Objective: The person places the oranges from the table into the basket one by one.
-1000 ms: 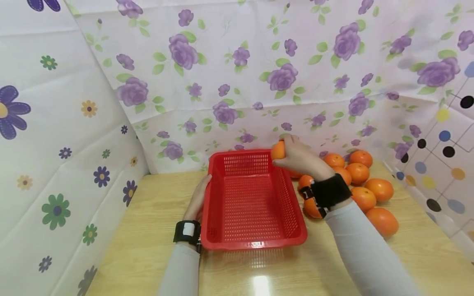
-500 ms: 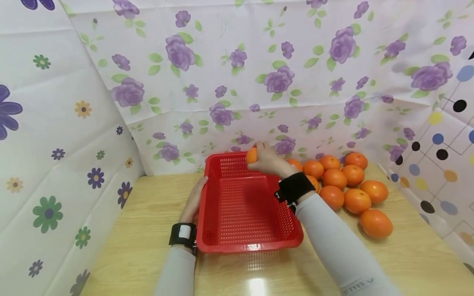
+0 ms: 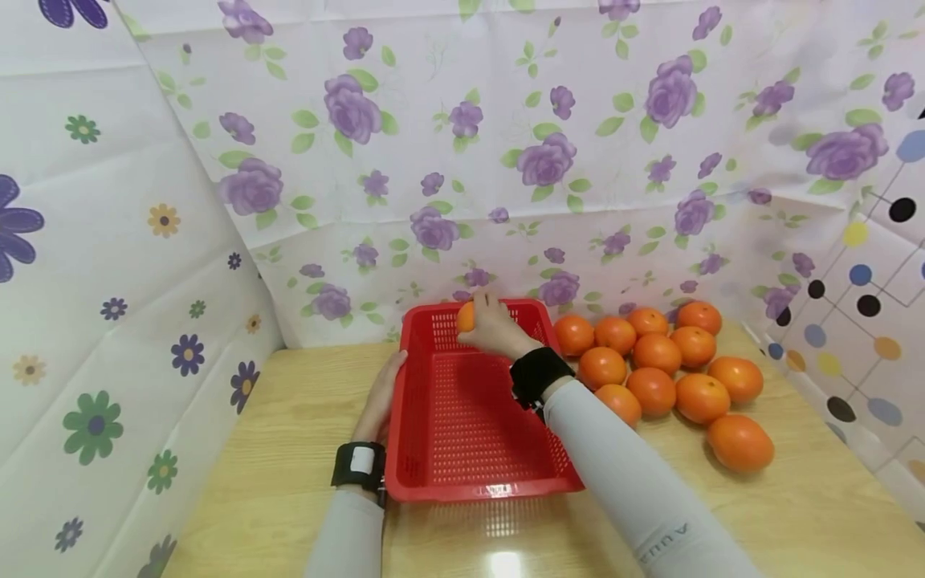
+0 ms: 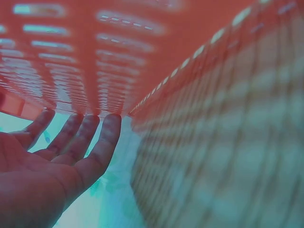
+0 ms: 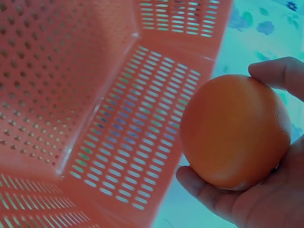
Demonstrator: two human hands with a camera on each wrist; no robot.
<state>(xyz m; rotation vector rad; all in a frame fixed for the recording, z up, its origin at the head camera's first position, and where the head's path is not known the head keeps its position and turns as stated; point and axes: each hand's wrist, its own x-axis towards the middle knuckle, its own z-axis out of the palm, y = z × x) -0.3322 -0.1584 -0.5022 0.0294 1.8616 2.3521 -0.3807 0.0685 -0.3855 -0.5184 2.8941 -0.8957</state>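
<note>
A red perforated plastic basket (image 3: 482, 491) stands on the wooden table, its inside bare where I can see it. My right hand (image 3: 496, 331) holds an orange (image 3: 465, 318) over the back part of the basket. In the right wrist view, thumb and fingers grip this orange (image 5: 235, 133) from the sides, close to the basket's rim. My left hand (image 3: 379, 399) is at the basket's left side. The left wrist view shows its fingers (image 4: 97, 152) stretched out, fingertips touching or very near the slotted outer wall; I cannot tell which.
Several oranges (image 3: 656, 353) lie grouped to the right of the basket, the closest beside its right rim. One orange (image 3: 740, 443) sits nearer the front. Behind the table (image 3: 253, 482) hangs a flowered cloth (image 3: 405, 128), with patterned sheets at both sides.
My right hand has carried the orange leftward from the basket's right rim to over its back part. More of the oranges on the right are uncovered. My left hand stays at the basket's side.
</note>
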